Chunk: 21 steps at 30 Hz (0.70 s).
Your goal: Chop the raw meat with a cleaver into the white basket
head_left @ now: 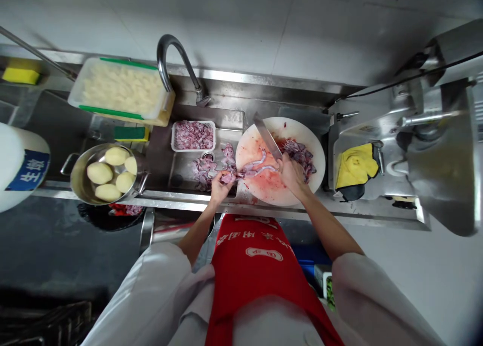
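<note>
My left hand (222, 186) is closed on one end of a skinned frog (254, 169), whose long pale legs stretch right across the round white cutting board (256, 195). My right hand (291, 172) grips a cleaver (267, 136), its broad blade pointing up and left over the board. Blood stains the board's surface. Behind my right hand lies a pile of dark reddish offcuts (305, 157). More skinned frogs (204, 171) lie in the sink, left of the board. Past them a white basket (194, 150) holds chopped pinkish meat. My fingers hide part of the knife handle.
A curved faucet (177, 39) rises behind the sink. To the left are a pot (77, 182) of peeled potatoes, a green-and-yellow sponge (130, 134) and a lidded plastic box (88, 79). At right, a yellow cloth (354, 167) lies by a metal machine (445, 165).
</note>
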### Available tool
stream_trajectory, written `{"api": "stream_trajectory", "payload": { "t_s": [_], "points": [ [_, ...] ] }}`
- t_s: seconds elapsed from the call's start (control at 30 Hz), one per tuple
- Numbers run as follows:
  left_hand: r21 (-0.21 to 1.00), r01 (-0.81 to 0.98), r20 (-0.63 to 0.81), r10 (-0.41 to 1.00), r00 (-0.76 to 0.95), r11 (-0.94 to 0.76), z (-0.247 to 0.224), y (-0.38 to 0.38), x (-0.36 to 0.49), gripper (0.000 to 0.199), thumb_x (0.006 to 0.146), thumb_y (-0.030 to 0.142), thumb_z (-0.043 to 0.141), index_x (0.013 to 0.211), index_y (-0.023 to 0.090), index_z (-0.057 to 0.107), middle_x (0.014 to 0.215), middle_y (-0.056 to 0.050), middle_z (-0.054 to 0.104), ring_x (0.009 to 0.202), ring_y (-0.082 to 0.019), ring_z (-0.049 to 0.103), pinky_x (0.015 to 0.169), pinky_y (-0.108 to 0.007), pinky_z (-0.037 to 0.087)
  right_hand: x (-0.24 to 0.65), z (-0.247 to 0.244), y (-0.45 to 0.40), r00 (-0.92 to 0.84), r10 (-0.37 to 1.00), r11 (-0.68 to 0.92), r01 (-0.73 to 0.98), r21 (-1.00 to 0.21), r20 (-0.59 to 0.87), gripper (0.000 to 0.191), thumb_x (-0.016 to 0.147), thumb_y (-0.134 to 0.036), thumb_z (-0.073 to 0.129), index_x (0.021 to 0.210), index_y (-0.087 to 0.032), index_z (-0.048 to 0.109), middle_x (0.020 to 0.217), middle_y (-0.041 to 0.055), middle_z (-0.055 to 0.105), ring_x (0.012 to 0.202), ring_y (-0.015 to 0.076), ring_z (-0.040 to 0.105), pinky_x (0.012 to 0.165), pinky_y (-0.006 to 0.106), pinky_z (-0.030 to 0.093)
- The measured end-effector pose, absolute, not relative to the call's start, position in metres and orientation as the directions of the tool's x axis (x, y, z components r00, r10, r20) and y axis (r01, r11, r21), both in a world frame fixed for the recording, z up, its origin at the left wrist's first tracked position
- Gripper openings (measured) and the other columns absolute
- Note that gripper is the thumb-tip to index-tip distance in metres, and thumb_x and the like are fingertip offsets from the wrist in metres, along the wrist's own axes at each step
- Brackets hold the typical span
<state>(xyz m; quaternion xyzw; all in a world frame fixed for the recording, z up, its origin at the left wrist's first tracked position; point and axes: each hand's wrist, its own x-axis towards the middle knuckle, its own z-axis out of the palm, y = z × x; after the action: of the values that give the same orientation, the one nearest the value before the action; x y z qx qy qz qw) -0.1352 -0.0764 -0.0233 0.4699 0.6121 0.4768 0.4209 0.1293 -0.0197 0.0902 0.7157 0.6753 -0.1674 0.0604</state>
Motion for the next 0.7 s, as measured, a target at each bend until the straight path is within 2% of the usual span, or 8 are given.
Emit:
{"api": "stream_trajectory", "payload": {
  "t_s": [0.13,0.27,0.4,0.5,0.6,0.7],
  "points": [
    [0.981,0.172,-0.054,0.977,-0.204,0.091,-0.026,-0.074,-0.139,0.019,0.074,0.03,0.075,0.088,0.02,0.065,0.084,-0.002,0.067,0.08,-0.017,0.063,0.082,-0.032,0.053,0.115,0.077,0.002,-0.008,0.957,-0.047,0.982,-0.183,-0.291,0.043,0.107,-0.038,0.029,0.132,-0.011,0.05,0.104,0.0197,0.072,0.097,0.0301,0.068,0.081,0.034,0.044],
    [0.983,0.15,-0.073,0.977,-0.199,0.104,-0.024,-0.073,-0.144,0.02,0.073,0.031,0.075,0.087,0.02,0.065,0.084,-0.002,0.067,0.08,-0.016,0.063,0.082,-0.032,0.054,0.109,0.049,0.014,-0.052,0.909,-0.037,0.978,-0.204,-0.414,0.032,0.104,-0.028,0.041,0.127,-0.011,0.055,0.109,0.0191,0.073,0.101,0.0263,0.069,0.082,0.029,0.044],
    [0.98,0.13,-0.113,0.963,-0.246,0.149,-0.018,-0.076,-0.152,0.02,0.069,0.028,0.077,0.084,0.021,0.066,0.083,-0.002,0.068,0.08,-0.017,0.063,0.085,-0.033,0.054,0.128,0.044,0.028,-0.073,0.898,-0.045,0.966,-0.255,-0.434,0.028,0.099,-0.025,0.052,0.122,-0.011,0.06,0.112,0.0176,0.073,0.105,0.0248,0.068,0.08,0.025,0.045],
    [0.98,0.105,-0.135,0.954,-0.269,0.168,-0.02,-0.083,-0.154,0.021,0.067,0.027,0.078,0.083,0.021,0.066,0.082,-0.002,0.068,0.078,-0.017,0.063,0.083,-0.033,0.055,0.138,0.059,0.024,-0.029,0.928,-0.064,0.97,-0.236,-0.37,0.027,0.1,-0.025,0.049,0.12,-0.011,0.06,0.109,0.0183,0.073,0.103,0.0273,0.068,0.079,0.027,0.045],
    [0.981,0.109,-0.127,0.957,-0.259,0.159,-0.024,-0.089,-0.151,0.021,0.068,0.026,0.077,0.085,0.021,0.066,0.084,-0.003,0.069,0.079,-0.017,0.063,0.082,-0.033,0.055,0.128,0.068,-0.002,0.057,0.956,-0.12,0.97,-0.21,-0.286,0.035,0.104,-0.032,0.039,0.125,-0.01,0.055,0.104,0.0193,0.073,0.097,0.0288,0.069,0.077,0.03,0.046],
    [0.976,0.11,-0.152,0.951,-0.271,0.188,-0.027,-0.091,-0.15,0.022,0.067,0.027,0.076,0.086,0.021,0.066,0.083,-0.002,0.068,0.077,-0.017,0.063,0.081,-0.032,0.056,0.107,0.061,-0.034,0.124,0.921,-0.203,0.962,-0.184,-0.368,0.034,0.105,-0.03,0.035,0.124,-0.01,0.055,0.105,0.0195,0.072,0.096,0.0268,0.07,0.077,0.03,0.046]
  ]
}}
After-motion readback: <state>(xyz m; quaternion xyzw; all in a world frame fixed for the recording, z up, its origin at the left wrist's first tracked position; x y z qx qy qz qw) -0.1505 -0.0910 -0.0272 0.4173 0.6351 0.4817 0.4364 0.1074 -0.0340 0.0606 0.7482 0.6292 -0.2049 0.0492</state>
